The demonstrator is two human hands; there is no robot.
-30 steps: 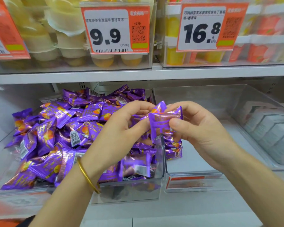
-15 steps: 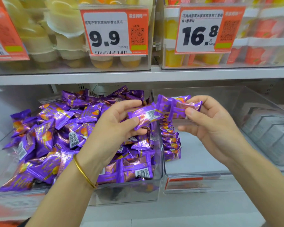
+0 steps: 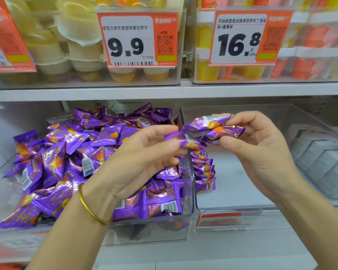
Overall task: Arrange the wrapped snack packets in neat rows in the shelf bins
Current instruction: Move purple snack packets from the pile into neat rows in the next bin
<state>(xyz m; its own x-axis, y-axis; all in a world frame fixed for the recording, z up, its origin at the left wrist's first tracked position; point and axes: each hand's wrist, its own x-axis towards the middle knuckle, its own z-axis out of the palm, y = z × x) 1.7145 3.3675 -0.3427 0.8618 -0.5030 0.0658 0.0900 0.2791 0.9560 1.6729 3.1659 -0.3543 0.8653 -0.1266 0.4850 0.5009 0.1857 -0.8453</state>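
**Both hands hold packets over the wall between two bins**

The left hand (image 3: 142, 160) pinches one purple packet (image 3: 181, 140) between thumb and forefinger. Its other fingers hang loosely curled below the pinch, and I cannot tell whether they touch anything. The right hand (image 3: 261, 152) clamps a pair (image 3: 213, 127) of the same packets, one lying on the other, with the thumb under them and the curled fingers over and behind. The pair juts out left of the right fingertips towards the left hand. The packet's free end meets the lower one of the pair, but whether they touch or only overlap cannot be told.

Below and behind the left fingers, a loose heap (image 3: 70, 152) of purple packets fills the left bin (image 3: 189, 203), lying every way. Straight down from the gap between the two sets of fingertips, a short row (image 3: 203, 172) of packets stands on edge in the right bin (image 3: 238, 184), against its left wall. Part of the right bin's floor shows bare under the right palm.

A gold bangle (image 3: 88, 209) circles the left wrist. To the right of the right hand, pale boxes (image 3: 320, 162) show blurred through clear plastic. Above both hands runs a shelf (image 3: 164, 92) with a 9.9 tag (image 3: 137, 38) over the left fingers and a 16.8 tag (image 3: 242, 38) over the right, and cups (image 3: 80, 41) of yellow jelly behind them.
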